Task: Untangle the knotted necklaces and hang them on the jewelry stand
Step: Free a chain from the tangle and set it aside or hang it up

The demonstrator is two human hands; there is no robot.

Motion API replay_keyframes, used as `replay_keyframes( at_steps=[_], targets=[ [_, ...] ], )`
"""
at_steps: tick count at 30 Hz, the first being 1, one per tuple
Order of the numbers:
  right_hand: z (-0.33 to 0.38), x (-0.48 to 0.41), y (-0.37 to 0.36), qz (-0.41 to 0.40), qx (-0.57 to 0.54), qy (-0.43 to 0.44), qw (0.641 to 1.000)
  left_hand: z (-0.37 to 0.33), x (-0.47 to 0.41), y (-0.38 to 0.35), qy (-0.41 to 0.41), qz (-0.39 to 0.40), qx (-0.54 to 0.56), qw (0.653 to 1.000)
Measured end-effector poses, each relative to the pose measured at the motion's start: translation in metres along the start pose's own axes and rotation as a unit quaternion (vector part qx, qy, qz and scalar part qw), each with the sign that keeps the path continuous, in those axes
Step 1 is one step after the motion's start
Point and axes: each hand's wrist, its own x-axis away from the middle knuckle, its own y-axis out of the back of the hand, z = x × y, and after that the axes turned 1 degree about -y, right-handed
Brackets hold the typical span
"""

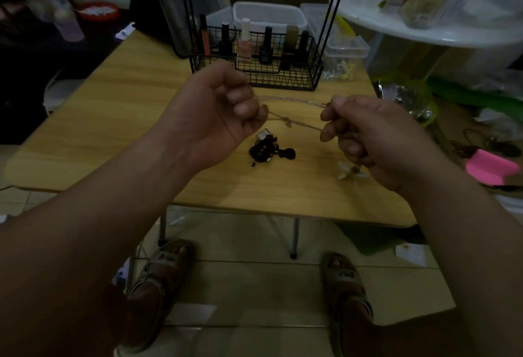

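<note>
At centre frame, the left hand [223, 107] and right hand [365, 133] pinch the thin gold chain necklaces [294, 111], stretched taut between them, likely exposing the knot.

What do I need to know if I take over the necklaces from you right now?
Left hand grips one end of the necklaces.
Right hand pinches the other end.
Two strands stretch between the hands above the table; the lower one has a small knot.
The black wire stand is behind the hands; no chain shows on it, and its top is out of view.
Done: strands held apart.
Left: loosen the knot, then hang them up.
</note>
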Motion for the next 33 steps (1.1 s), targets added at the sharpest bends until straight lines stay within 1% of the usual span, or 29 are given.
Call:
replay_keyframes(
  at_steps=[4, 6, 10, 14, 17, 19, 22, 24, 31, 33],
  targets=[
    [0.005, 0.004, 0.004, 0.029, 0.003, -0.036, 0.999, -0.004, 0.0, 0.003, -0.016, -0.006, -0.074, 0.997],
    [0.006, 0.006, 0.004, 0.04, 0.012, -0.048, 0.998, -0.005, 0.0, 0.003, -0.022, -0.007, -0.087, 0.996],
    [0.004, 0.008, 0.004, 0.076, 0.039, -0.047, 0.995, -0.003, -0.001, 0.001, -0.019, 0.008, -0.054, 0.998],
    [0.001, 0.009, -0.001, 0.144, 0.088, -0.028, 0.985, 0.003, -0.004, -0.01, -0.007, 0.056, -0.016, 0.998],
    [-0.001, 0.009, -0.01, 0.185, 0.094, 0.001, 0.978, 0.009, -0.007, -0.019, 0.003, 0.087, 0.004, 0.996],
    [-0.002, 0.009, -0.013, 0.183, 0.092, 0.028, 0.978, 0.012, -0.009, -0.023, 0.003, 0.095, 0.012, 0.995],
    [-0.004, 0.008, -0.012, 0.144, 0.087, 0.069, 0.983, 0.013, -0.014, -0.026, 0.001, 0.089, 0.017, 0.996],
    [-0.005, 0.008, -0.007, 0.129, 0.08, 0.078, 0.985, 0.012, -0.016, -0.026, 0.001, 0.088, 0.006, 0.996],
    [-0.005, 0.012, 0.001, 0.123, 0.08, 0.08, 0.986, 0.007, -0.016, -0.021, -0.011, 0.095, -0.069, 0.993],
    [-0.005, 0.013, 0.002, 0.121, 0.074, 0.076, 0.987, 0.007, -0.014, -0.021, -0.031, 0.084, -0.138, 0.986]
  ],
)
